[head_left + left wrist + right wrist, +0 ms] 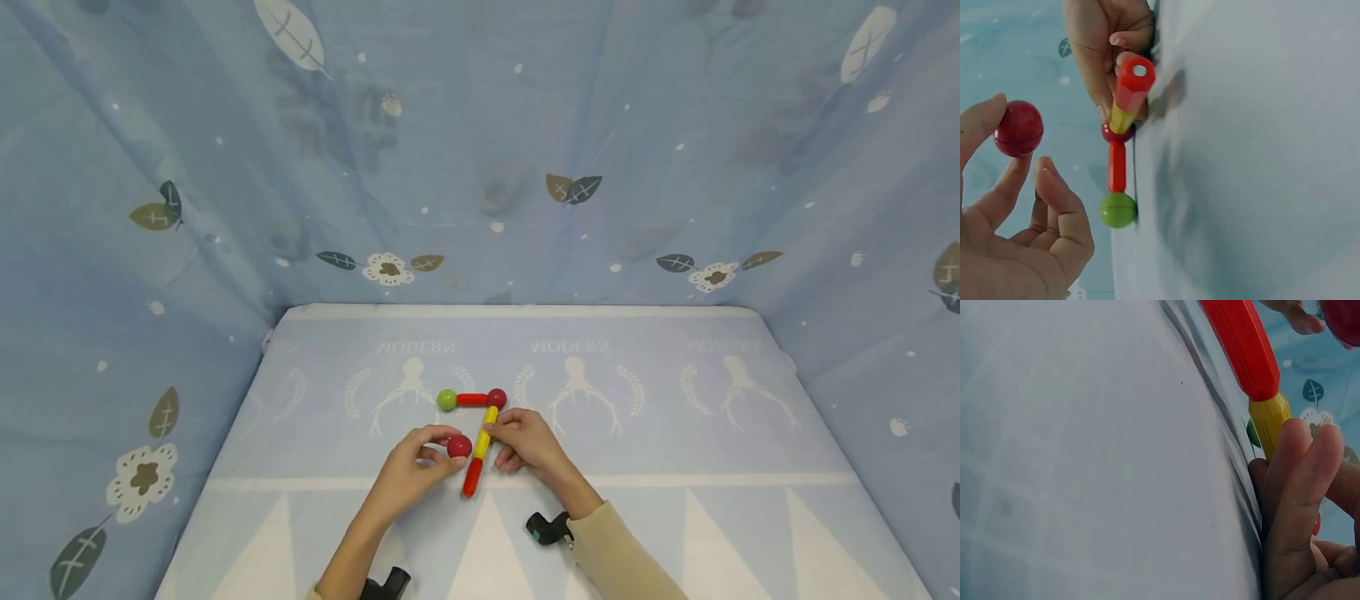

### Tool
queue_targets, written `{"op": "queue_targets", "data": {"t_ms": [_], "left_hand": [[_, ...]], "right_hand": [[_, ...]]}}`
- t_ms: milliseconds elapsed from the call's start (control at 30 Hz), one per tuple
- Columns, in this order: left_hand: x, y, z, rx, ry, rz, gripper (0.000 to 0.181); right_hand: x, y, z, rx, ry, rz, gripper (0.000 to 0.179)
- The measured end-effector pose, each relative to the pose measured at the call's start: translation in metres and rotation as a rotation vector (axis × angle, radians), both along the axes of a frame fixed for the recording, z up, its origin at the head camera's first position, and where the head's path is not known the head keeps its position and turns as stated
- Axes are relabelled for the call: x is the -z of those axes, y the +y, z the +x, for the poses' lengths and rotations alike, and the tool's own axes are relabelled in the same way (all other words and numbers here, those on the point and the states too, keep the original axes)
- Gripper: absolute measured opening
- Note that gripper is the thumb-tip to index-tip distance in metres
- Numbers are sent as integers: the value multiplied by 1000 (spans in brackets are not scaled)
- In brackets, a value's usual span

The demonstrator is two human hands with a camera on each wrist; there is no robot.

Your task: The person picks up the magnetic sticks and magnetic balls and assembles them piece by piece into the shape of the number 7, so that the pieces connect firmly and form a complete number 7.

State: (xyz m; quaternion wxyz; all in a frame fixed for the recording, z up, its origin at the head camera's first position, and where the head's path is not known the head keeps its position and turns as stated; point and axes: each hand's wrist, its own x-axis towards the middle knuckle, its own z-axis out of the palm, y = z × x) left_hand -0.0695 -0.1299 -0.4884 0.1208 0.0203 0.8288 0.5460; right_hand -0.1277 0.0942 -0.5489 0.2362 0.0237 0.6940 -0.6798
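Note:
My left hand point(415, 467) pinches a red ball point(459, 446) between thumb and fingers; in the left wrist view this ball point(1019, 129) is held clear of the other pieces. With thumb and fingers my right hand point(534, 442) grips a yellow rod point(490, 419). One end of that rod meets a dark red ball point(497, 398), and a red rod point(472, 477) continues from its near end. From the dark red ball a second red rod point(472, 399) runs left to a green ball point(447, 400). The fingers partly cover the yellow rod in the right wrist view.
A patterned pale blue cloth point(675, 442) covers the table under the pieces. Blue curtains point(480, 125) with leaf and flower prints enclose the back and sides. Black devices sit by the right wrist point(549, 528) and the left wrist point(386, 585).

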Motion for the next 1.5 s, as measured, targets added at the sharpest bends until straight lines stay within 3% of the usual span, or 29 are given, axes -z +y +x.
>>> {"op": "queue_targets", "data": {"t_ms": [200,433,567,1500], "left_hand": [[8,-7,7,69,-33,-1,39],[12,-18,10,327,-30,-104,29],[14,-22,10,413,-43,-147,26],[13,-7,11,415,-70,-268,31]], "right_hand": [[-1,2,-1,4,-6,6,32],[-2,4,-2,16,-11,-3,33],[-2,3,-2,14,-18,-13,34],[-3,0,0,8,-28,-48,32]]}}
